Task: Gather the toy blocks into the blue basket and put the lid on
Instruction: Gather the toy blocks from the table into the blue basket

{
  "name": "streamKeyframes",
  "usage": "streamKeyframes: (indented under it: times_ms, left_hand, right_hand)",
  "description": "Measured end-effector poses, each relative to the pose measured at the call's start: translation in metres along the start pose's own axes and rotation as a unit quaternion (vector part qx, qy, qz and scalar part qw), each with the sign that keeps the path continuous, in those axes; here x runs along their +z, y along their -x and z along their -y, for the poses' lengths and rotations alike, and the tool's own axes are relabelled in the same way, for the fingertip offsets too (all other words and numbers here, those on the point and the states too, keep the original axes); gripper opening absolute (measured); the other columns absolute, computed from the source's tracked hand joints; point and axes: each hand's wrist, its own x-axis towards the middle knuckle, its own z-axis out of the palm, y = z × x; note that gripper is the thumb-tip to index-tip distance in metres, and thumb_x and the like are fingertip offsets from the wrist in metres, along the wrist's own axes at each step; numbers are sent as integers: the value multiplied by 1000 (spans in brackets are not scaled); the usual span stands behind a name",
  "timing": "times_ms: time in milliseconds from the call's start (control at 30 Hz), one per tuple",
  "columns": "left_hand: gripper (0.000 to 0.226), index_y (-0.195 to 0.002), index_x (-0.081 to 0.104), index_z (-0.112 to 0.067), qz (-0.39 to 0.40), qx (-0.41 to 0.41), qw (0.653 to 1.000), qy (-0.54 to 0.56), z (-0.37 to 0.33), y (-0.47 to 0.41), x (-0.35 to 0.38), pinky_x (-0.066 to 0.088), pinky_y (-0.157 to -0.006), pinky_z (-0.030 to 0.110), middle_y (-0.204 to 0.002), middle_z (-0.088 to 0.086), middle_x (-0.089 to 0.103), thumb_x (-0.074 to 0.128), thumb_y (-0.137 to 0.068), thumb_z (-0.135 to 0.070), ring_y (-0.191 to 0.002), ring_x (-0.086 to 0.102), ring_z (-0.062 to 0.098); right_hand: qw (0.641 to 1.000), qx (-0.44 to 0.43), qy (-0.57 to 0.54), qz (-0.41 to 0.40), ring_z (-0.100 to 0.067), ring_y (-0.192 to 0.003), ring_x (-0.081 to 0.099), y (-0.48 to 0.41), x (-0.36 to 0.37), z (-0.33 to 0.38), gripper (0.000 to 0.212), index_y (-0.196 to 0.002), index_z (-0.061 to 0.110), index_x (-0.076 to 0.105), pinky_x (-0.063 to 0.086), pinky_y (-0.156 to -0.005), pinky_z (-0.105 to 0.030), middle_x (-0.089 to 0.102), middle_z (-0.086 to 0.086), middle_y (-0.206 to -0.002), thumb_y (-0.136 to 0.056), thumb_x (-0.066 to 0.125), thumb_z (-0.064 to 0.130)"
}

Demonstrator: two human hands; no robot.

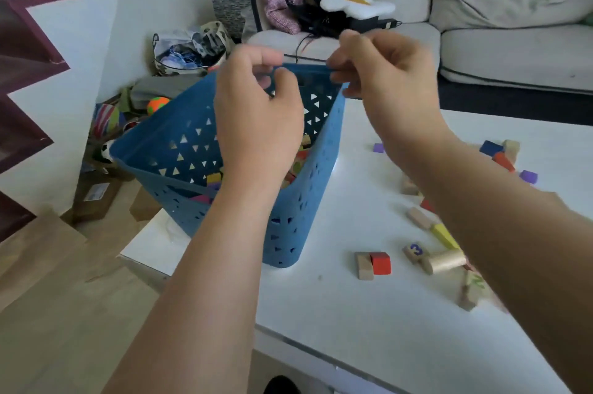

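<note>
white table [369, 313] before pale sofa [513, 50]

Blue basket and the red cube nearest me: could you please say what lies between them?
In the head view, a plain wooden block touches the red cube on its basket side; the white table from there to the blue basket is bare.

A matt blue plastic basket [308, 201] with triangular perforations is seen at centre frame; painted and bare wooden blocks [380, 263] lie lower right on a glossy white table [369, 313].
</note>
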Motion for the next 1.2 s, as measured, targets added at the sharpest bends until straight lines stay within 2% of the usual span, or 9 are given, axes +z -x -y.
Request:
streamKeyframes:
  times_ms: [167, 400, 467, 600, 700, 767, 867, 1033, 1200]
  left_hand:
    - [17, -108, 60, -8, 78, 204, 974, -62, -27, 35, 34, 44, -88, 25, -110, 2, 54, 58, -94, -16, -100, 55, 17]
    - [28, -125, 46, -25, 330, 176, 909, -182, -8, 96, 91, 37, -69, 30, -123, 1, 45, 54, -98, -28, -87, 51, 18]
    - [42, -133, 35, -31, 417, 116, 861, -269, 7, 109, 98, 35, -73, 30, -129, 2, 40, 53, -98, -44, -93, 52, 22]
    - [86, -150, 14, -31, 559, -6, 707, -434, 33, 132, 106, 48, -76, 37, -140, 7, 31, 55, -86, -72, -102, 57, 29]
    - [107, -155, 7, -28, 591, -64, 654, -468, 43, 146, 110, 54, -80, 37, -144, 10, 26, 57, -76, -81, -93, 57, 30]
    - [116, -155, 5, -27, 593, -83, 648, -470, 50, 155, 115, 56, -85, 40, -147, 11, 23, 58, -71, -86, -101, 60, 32]
    - [118, -154, 10, -26, 587, -62, 684, -428, 63, 166, 122, 52, -93, 40, -146, 9, 22, 59, -66, -88, -116, 57, 31]
    - [107, -149, 18, -33, 569, 36, 746, -344, 75, 179, 139, 50, -91, 42, -133, 2, 29, 57, -66, -89, -119, 47, 27]
    - [90, -144, 24, -36, 565, 146, 732, -351, 83, 175, 148, 54, -82, 40, -131, 2, 28, 46, -74, -88, -112, 47, 26]
  right_hand:
    - [997, 22, 65, -44, -19, -83, 72, 23, -103, -26, 24, -86, 18, 74, 60, -69, -37, 74, -2, -86, -88, 61, 37]
    - [949, 152, 271, -59, -6, -86, 66, 83, -195, -81, 32, -99, 39, 68, 60, -78, -40, 68, 24, -92, -84, 57, 65]
    - [920, 184, 345, -4, -3, -88, 63, 89, -211, -87, 53, -106, 43, 62, 58, -78, -40, 64, 24, -100, -73, 54, 83]
    - [838, 206, 476, 167, -14, -103, 56, 93, -234, -99, 103, -133, 43, 42, 53, -81, -35, 53, 9, -127, -47, 54, 98]
    - [741, 238, 550, 303, -29, -130, 43, 107, -245, -116, 134, -149, 44, 10, 48, -99, -49, 29, 0, -151, -37, 62, 96]
    - [696, 268, 561, 359, -37, -140, 30, 118, -249, -129, 150, -150, 47, -13, 44, -104, -55, 10, 0, -161, -31, 66, 95]
    - [679, 275, 567, 376, -40, -143, 23, 123, -248, -146, 160, -146, 44, -31, 42, -104, -56, -1, 0, -164, -28, 63, 96]
    - [698, 175, 604, 343, -37, -139, 26, 125, -239, -168, 156, -149, 38, -24, 38, -107, -51, 15, -4, -157, -27, 47, 105]
    - [737, 113, 588, 314, -36, -137, 24, 121, -232, -181, 146, -152, 42, -1, 30, -108, -55, 18, -4, -157, -29, 41, 109]
